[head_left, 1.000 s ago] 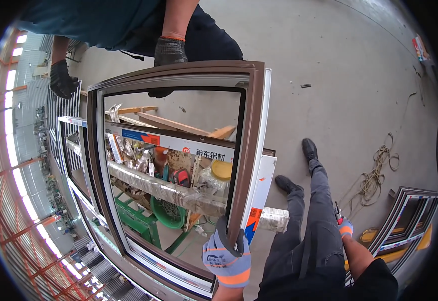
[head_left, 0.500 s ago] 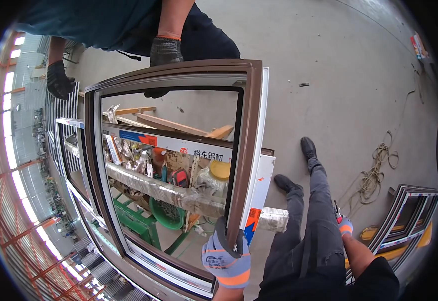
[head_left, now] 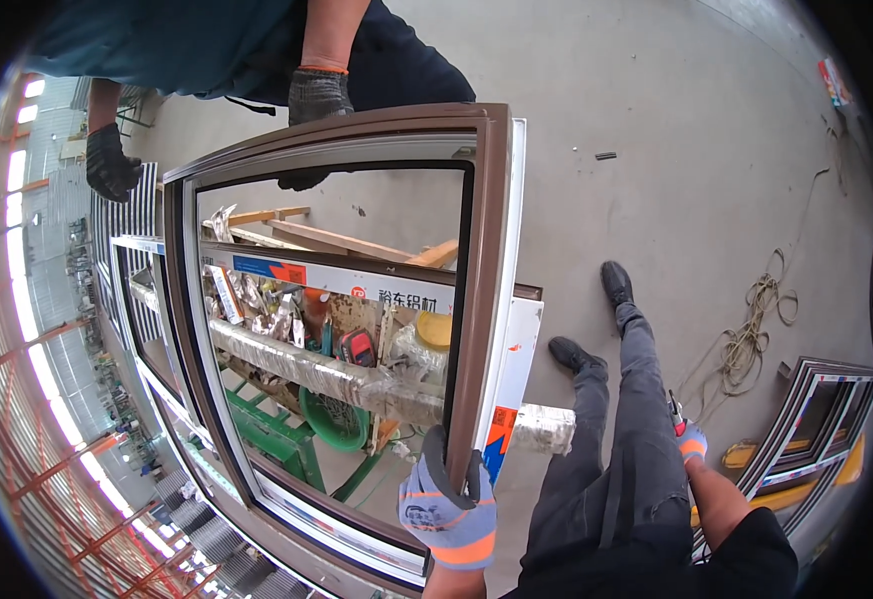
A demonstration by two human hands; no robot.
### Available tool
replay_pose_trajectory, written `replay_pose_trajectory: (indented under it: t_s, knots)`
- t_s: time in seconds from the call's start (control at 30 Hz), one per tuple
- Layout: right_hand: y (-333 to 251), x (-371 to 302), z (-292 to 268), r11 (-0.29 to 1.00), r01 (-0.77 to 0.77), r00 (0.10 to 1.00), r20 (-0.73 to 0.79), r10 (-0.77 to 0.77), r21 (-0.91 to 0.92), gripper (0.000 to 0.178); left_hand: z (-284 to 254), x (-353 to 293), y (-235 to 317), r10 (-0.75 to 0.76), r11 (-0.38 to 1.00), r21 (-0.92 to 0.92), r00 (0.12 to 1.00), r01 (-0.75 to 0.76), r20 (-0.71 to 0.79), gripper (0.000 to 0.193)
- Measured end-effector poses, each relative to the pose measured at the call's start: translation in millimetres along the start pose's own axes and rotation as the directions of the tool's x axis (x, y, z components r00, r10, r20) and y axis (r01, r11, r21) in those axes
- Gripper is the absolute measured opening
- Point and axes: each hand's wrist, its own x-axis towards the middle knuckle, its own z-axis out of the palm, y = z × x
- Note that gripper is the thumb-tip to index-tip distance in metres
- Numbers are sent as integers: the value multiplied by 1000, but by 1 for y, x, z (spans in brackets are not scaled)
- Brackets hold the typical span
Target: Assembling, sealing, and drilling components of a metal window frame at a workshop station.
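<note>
A brown aluminium window frame (head_left: 496, 230) with no pane that I can make out stands tilted over a workbench. My left hand (head_left: 446, 509), in a grey and orange glove, is closed round its near right corner, thumb on the inner side. Low at my right side, my right hand (head_left: 693, 442), gloved alike, is closed on a small metal tool (head_left: 677, 415) with a red part; its kind is unclear. Opposite me a co-worker's black-gloved hand (head_left: 318, 95) grips the far edge of the frame. That person's other gloved hand (head_left: 112, 163) hangs free.
Through the opening show a foil-wrapped bar (head_left: 306, 369), a green bucket (head_left: 333, 419), tools and wooden beams (head_left: 336, 242). More brown frames (head_left: 806, 419) lean at the right, near a tangled rope (head_left: 751, 334) on the floor. Another frame (head_left: 137, 299) stands at the left.
The window frame has shifted slightly leftward and toward the co-worker, with my left hand and the co-worker's gripping hand moving along. My right hand stays low at my side.
</note>
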Motion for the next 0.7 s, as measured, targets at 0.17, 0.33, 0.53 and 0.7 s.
replay_pose_trajectory:
  t_s: [0.17, 0.33, 0.53, 0.7]
  knots:
    - [8, 7, 7, 1000, 8, 1000, -24, -9, -11, 41, 9, -3, 0, -29, 1000, -5, 999, 29, -21, 49]
    - [14, 19, 11, 998, 29, 999, 19, -28, -56, 42, 16, -3, 1, -37, 999, -31, 997, 35, -72, 46]
    - [25, 23, 10, 997, 52, 999, 10, -52, -48, 43, 20, -8, 5, -47, 994, -97, 996, 40, -70, 45]
    - [37, 29, 16, 995, 99, 995, -4, -100, -24, 42, 23, -14, 11, -89, 992, -96, 993, 82, -73, 44]
